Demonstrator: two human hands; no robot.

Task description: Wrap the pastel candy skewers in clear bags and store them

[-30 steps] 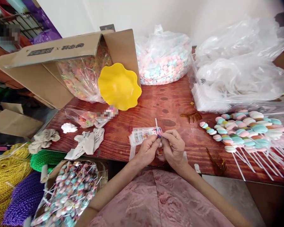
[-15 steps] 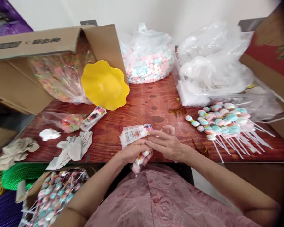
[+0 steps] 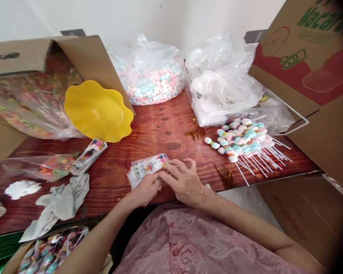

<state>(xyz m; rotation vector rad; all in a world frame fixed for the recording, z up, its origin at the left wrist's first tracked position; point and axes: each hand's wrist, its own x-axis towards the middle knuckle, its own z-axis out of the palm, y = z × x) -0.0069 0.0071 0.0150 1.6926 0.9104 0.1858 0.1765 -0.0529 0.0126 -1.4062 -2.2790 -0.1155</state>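
Observation:
Both my hands meet at the table's front edge, beside a fanned stack of printed clear bags. My left hand is closed in a pinch next to the bags; what its fingertips hold is hidden. My right hand is bent over the left fingertips, its fingers reaching to the stack's right corner. Its palm and thumb are out of sight. A small white piece shows by the right wrist; I cannot tell what it belongs to. To the right lies a pile of pink, blue and white marshmallow skewers on white sticks.
A yellow wavy-rimmed bowl leans by a cardboard box with bagged gummy candy. Behind stand a bag of marshmallows and white plastic bags. Grey gloves and another printed-bag stack lie left. Finished-looking skewers fill a low box.
The wrapped marshmallow skewer that was in my left hand no longer shows there. My hands have shifted slightly, and the view has turned right, showing more of the right-hand carton.

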